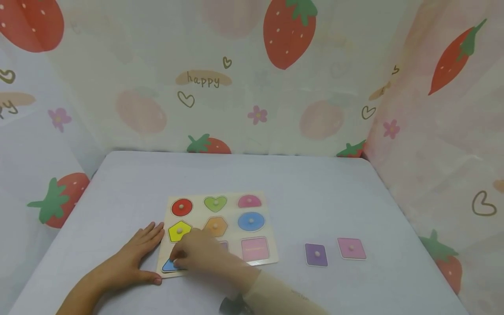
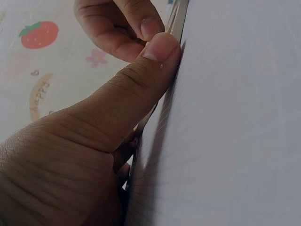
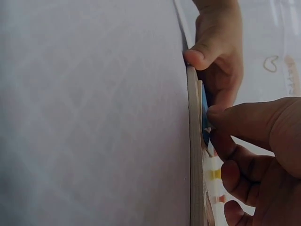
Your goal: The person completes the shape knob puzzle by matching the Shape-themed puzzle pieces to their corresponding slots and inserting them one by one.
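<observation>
A wooden knob puzzle board [image 1: 198, 211] lies on the table with several coloured shapes set in it. My left hand [image 1: 135, 251] rests spread at its left side, fingertips and thumb right at the edge. My right hand [image 1: 208, 253] reaches across the near left corner and pinches the blue triangle piece [image 1: 169, 267], its knob hidden by the fingers. In the right wrist view the blue triangle [image 3: 205, 115] sits slightly raised along its edge over the board. The right hand covers part of a purple recess [image 1: 225, 246]; a pink rectangular recess [image 1: 255, 250] shows no piece.
To the right of the board lie a purple knobbed piece [image 1: 316, 256] and a pink knobbed piece [image 1: 351, 250]. The white-covered table [image 1: 315, 188] ends at a strawberry-print curtain [image 1: 244, 105] on the back and sides. A dark object [image 1: 232, 305] shows beside the right sleeve.
</observation>
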`<control>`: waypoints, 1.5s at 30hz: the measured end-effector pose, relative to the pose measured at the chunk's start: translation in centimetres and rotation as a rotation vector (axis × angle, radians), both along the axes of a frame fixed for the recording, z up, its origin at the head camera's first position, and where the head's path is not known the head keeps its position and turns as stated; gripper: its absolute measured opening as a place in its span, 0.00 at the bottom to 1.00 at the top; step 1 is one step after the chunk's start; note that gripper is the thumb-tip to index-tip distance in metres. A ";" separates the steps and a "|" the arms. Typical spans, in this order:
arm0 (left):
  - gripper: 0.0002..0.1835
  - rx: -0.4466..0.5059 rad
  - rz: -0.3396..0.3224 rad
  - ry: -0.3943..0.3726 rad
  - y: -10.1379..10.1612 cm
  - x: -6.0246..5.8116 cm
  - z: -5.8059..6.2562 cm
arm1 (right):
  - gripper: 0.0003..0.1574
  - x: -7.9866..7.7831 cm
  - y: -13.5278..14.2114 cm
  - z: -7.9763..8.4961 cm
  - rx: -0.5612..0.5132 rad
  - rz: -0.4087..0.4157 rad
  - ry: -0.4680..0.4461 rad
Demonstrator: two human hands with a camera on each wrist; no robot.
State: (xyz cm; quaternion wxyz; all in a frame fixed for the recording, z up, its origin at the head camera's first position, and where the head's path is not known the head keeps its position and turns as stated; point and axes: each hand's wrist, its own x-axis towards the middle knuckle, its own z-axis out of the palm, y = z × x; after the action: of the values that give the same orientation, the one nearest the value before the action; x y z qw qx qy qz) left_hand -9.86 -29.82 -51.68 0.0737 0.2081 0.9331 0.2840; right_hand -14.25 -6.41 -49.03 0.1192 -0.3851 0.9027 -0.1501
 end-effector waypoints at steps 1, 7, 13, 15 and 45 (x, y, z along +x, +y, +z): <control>0.68 -0.002 0.001 -0.001 0.0 0.0 0.0 | 0.09 0.0 0.0 0.0 0.004 0.002 0.005; 0.68 -0.007 0.004 -0.001 -0.2 0.0 0.0 | 0.09 0.0 -0.2 0.0 0.026 0.003 0.020; 0.67 0.015 -0.017 0.022 -0.2 0.1 0.2 | 0.09 -0.2 -0.3 0.0 0.043 0.029 0.020; 0.66 0.013 -0.016 0.020 -0.2 0.1 0.3 | 0.09 -0.4 -0.3 0.0 0.046 0.030 0.009; 0.67 -0.016 -0.008 0.026 0.0 0.3 0.4 | 0.09 -0.6 -0.2 0.6 0.067 0.033 -0.045</control>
State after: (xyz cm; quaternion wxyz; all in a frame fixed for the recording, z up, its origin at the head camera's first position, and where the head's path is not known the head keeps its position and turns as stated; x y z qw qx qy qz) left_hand -9.59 -29.81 -51.26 0.0643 0.2150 0.9353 0.2735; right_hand -14.81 -6.64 -48.39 0.1545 -0.3924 0.8979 -0.1264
